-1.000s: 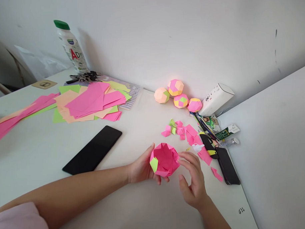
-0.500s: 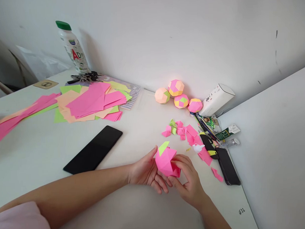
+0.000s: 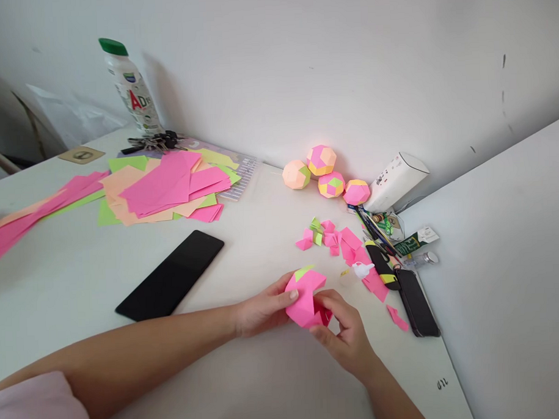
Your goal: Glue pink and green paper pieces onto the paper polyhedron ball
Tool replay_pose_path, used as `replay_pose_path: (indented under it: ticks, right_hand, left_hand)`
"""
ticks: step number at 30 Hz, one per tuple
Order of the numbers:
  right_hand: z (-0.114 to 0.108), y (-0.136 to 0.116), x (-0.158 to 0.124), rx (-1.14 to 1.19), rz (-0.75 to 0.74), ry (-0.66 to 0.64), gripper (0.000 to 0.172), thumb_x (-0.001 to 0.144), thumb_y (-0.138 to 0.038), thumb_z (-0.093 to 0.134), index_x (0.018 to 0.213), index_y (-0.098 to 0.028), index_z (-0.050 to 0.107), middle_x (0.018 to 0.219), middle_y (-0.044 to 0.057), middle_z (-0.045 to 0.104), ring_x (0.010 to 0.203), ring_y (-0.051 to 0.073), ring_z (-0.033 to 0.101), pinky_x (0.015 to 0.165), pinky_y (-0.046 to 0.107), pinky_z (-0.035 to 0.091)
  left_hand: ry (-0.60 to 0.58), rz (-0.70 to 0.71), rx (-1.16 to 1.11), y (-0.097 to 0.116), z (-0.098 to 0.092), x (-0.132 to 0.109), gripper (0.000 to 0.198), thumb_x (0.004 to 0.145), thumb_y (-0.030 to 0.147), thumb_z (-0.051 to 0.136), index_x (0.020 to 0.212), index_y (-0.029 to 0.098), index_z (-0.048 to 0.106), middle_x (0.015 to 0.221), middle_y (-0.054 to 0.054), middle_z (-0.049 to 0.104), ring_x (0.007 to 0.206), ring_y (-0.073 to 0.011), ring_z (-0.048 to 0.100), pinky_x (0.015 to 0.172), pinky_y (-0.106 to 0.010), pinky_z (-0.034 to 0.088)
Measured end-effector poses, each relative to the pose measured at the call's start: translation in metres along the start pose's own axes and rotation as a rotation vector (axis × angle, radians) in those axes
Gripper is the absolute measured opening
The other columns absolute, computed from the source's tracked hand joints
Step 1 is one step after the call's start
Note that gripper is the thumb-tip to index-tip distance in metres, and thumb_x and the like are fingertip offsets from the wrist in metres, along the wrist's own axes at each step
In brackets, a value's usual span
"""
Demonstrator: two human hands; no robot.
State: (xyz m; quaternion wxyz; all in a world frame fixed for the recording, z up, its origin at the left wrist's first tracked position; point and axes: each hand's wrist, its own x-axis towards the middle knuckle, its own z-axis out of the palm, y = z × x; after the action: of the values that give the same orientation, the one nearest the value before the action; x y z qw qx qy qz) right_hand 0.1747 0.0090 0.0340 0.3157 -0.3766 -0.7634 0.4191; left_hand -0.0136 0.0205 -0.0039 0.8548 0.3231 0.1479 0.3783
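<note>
A folded pink paper ball (image 3: 303, 301) with a light green patch on top is between my hands, above the front of the table. Its right side gapes, showing the hollow inside. My left hand (image 3: 269, 304) is closed round the ball's left side, thumb lying across its front and the other fingers hidden behind. My right hand (image 3: 345, 329) pinches the edge of the gap, fingertips partly inside and thumb at the lower rim. Beyond the hands lie small folded pink and green paper pieces (image 3: 329, 235).
Several finished paper balls (image 3: 321, 160) rest against the wall. Coloured paper sheets (image 3: 162, 186) and a black tablet-like slab (image 3: 172, 274) lie left. A bottle (image 3: 135, 92) stands at the back. At right are a white box (image 3: 398, 181), a yellow-black cutter (image 3: 383, 267) and a phone (image 3: 418, 302).
My left hand has gone from spread fingers to a grip, its thumb now over the ball's front. The ball has turned slightly, showing less green. My right hand stays at the gap.
</note>
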Motion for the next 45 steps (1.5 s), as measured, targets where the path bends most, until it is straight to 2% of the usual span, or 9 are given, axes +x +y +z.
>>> replay_pose_path:
  ticks: [6, 13, 17, 20, 25, 28, 32, 39, 45]
  right_hand:
    - [-0.003, 0.005, -0.004, 0.158, 0.035, 0.006, 0.053, 0.076, -0.050, 0.068, 0.121, -0.022, 0.058, 0.108, 0.011, 0.066, 0.094, 0.024, 0.063, 0.081, 0.035, 0.053]
    - [-0.003, 0.009, -0.006, 0.290, 0.181, 0.109, 0.024, 0.082, -0.034, 0.066, 0.103, -0.021, 0.064, 0.093, 0.007, 0.068, 0.076, 0.018, 0.066, 0.069, 0.032, 0.057]
    - [-0.004, 0.010, -0.005, 0.361, 0.242, 0.164, 0.019, 0.083, -0.035, 0.064, 0.092, -0.019, 0.064, 0.079, 0.005, 0.068, 0.064, 0.016, 0.064, 0.064, 0.033, 0.056]
    - [-0.003, 0.012, -0.003, 0.433, 0.293, 0.170, 0.017, 0.084, -0.035, 0.063, 0.087, -0.018, 0.061, 0.074, 0.003, 0.067, 0.061, 0.016, 0.064, 0.063, 0.034, 0.056]
    - [0.000, 0.013, -0.002, 0.551, 0.303, 0.179, 0.023, 0.083, -0.035, 0.065, 0.099, -0.022, 0.056, 0.079, 0.000, 0.063, 0.062, 0.015, 0.063, 0.060, 0.034, 0.057]
    - [0.000, 0.012, -0.002, 0.529, 0.309, 0.126, 0.034, 0.081, -0.037, 0.066, 0.110, -0.024, 0.054, 0.081, 0.000, 0.062, 0.065, 0.015, 0.063, 0.062, 0.036, 0.058]
    - [-0.001, 0.010, -0.001, 0.451, 0.399, 0.094, 0.028, 0.079, -0.037, 0.067, 0.101, -0.022, 0.059, 0.078, -0.001, 0.061, 0.059, 0.014, 0.064, 0.063, 0.035, 0.057]
    - [-0.001, 0.009, 0.000, 0.422, 0.454, 0.097, 0.027, 0.076, -0.038, 0.071, 0.093, -0.020, 0.060, 0.075, -0.001, 0.064, 0.060, 0.014, 0.064, 0.064, 0.033, 0.055]
    - [-0.002, 0.009, -0.002, 0.367, 0.430, 0.031, 0.031, 0.079, -0.039, 0.069, 0.102, -0.020, 0.061, 0.075, 0.003, 0.068, 0.068, 0.017, 0.066, 0.071, 0.035, 0.055]
  left_hand:
    - [0.000, -0.046, -0.044, 0.001, 0.000, 0.000, 0.052, 0.089, 0.050, 0.047, 0.130, 0.020, 0.045, 0.117, -0.014, 0.059, 0.106, -0.0271, 0.057, 0.088, -0.041, 0.042]
    - [-0.073, 0.008, -0.067, -0.003, -0.001, 0.005, 0.062, 0.090, 0.061, 0.029, 0.138, 0.021, 0.036, 0.111, -0.014, 0.061, 0.099, -0.0244, 0.059, 0.092, -0.043, 0.040]
    - [-0.037, 0.137, 0.145, -0.004, 0.000, 0.001, 0.063, 0.089, 0.058, 0.039, 0.141, 0.024, 0.031, 0.109, -0.012, 0.059, 0.092, -0.0227, 0.058, 0.089, -0.043, 0.041]
    - [0.067, 0.145, 0.361, -0.011, -0.006, -0.005, 0.070, 0.085, 0.049, 0.054, 0.144, 0.028, 0.022, 0.128, -0.012, 0.049, 0.110, -0.0253, 0.051, 0.095, -0.043, 0.039]
    - [0.209, 0.176, 0.426, -0.018, -0.015, -0.006, 0.084, 0.079, 0.043, 0.065, 0.144, 0.028, 0.015, 0.144, -0.015, 0.032, 0.113, -0.0268, 0.049, 0.092, -0.043, 0.043]
    - [0.236, 0.195, 0.437, -0.015, -0.014, -0.004, 0.077, 0.080, 0.039, 0.065, 0.143, 0.026, 0.021, 0.140, -0.016, 0.038, 0.118, -0.0282, 0.046, 0.095, -0.043, 0.042]
    - [0.242, 0.232, 0.513, -0.015, -0.014, -0.003, 0.068, 0.083, 0.036, 0.062, 0.142, 0.025, 0.028, 0.142, -0.015, 0.038, 0.127, -0.0297, 0.040, 0.104, -0.046, 0.035]
    - [0.129, 0.263, 0.587, -0.017, -0.016, -0.004, 0.077, 0.082, 0.034, 0.064, 0.145, 0.028, 0.020, 0.146, -0.014, 0.032, 0.133, -0.0308, 0.033, 0.106, -0.049, 0.033]
    - [0.181, 0.197, 0.645, -0.010, -0.010, -0.006, 0.064, 0.089, 0.042, 0.050, 0.144, 0.027, 0.023, 0.146, -0.011, 0.034, 0.133, -0.0284, 0.033, 0.109, -0.046, 0.031]
